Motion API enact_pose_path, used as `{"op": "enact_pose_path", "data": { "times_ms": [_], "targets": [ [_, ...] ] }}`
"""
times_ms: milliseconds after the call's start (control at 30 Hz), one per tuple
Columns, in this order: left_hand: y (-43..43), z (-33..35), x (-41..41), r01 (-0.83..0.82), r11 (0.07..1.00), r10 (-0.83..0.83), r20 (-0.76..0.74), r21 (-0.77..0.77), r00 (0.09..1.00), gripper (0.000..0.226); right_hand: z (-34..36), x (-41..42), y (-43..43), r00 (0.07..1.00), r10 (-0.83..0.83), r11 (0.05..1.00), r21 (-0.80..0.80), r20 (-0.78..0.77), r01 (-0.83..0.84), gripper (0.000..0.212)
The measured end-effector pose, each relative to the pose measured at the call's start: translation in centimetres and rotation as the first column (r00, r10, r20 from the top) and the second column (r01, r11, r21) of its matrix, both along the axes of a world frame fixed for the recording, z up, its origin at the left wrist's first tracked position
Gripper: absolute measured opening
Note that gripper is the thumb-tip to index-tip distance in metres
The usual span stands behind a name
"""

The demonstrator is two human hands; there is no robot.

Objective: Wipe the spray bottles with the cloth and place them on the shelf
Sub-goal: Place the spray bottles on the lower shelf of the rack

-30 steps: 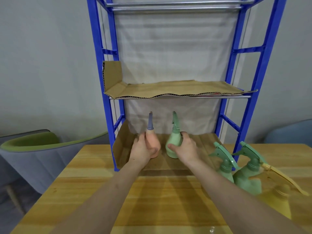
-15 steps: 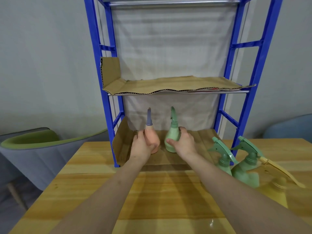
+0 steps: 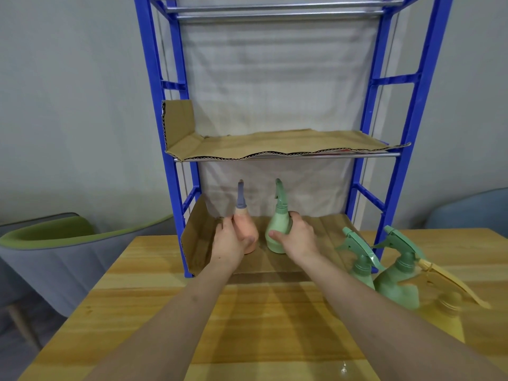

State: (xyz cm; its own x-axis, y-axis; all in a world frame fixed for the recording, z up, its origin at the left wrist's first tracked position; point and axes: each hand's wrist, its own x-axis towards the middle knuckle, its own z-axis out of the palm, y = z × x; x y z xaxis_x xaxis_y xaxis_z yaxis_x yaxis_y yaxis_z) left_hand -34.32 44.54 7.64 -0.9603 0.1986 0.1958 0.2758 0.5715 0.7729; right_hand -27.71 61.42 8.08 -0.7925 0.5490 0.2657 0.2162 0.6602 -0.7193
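Wooden worktop, blue shelf at 12 o'clock. Left grip wraps peach bottle, right grip wraps green bottle; both upright on lowest tier's cardboard liner, side by side, likely steadied before release.

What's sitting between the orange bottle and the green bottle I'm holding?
Nothing: in the head view the orange bottle and green bottle stand apart, with only bare shelf cardboard showing between them.

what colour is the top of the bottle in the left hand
Greyish blue top, on a peach bottle the left hand grips; clearest in the head view.
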Motion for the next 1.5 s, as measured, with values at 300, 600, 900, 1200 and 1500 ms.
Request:
{"op": "enact_pose_path", "data": {
  "times_ms": [300,600,900,1200,1500],
  "targets": [
    [-0.2,-0.1,0.5,-0.007,1.0,0.007,-0.016,-0.008,1.0,0.079,0.2,0.2,-0.2,1.0,-0.008,1.0,0.007,0.007,0.008,0.068],
    [-0.1,-0.1,0.6,-0.018,0.999,0.018,-0.019,-0.03,1.0,0.078,0.3,0.4,-0.2,1.0,0.006,1.0,-0.006,0.007,-0.006,0.069],
    [-0.2,0.4,1.0,-0.006,0.998,0.006,-0.004,-0.06,1.0,0.076,0.8,0.7,-0.4,0.999,0.009,1.0,-0.012,0.038,-0.008,0.067],
    [-1.2,0.9,2.4,-0.007,0.998,0.003,-0.059,-0.067,0.998,0.089,1.7,3.2,-0.8,1.0,0.014,0.999,0.037,0.006,-0.015,0.077],
    [-1.0,0.7,7.1,0.002,1.0,-0.003,-0.19,-0.007,0.982,0.066,6.4,13.6,-1.6,0.978,0.034,0.951,0.307,-0.207,0.032,0.021]
  ]
}}
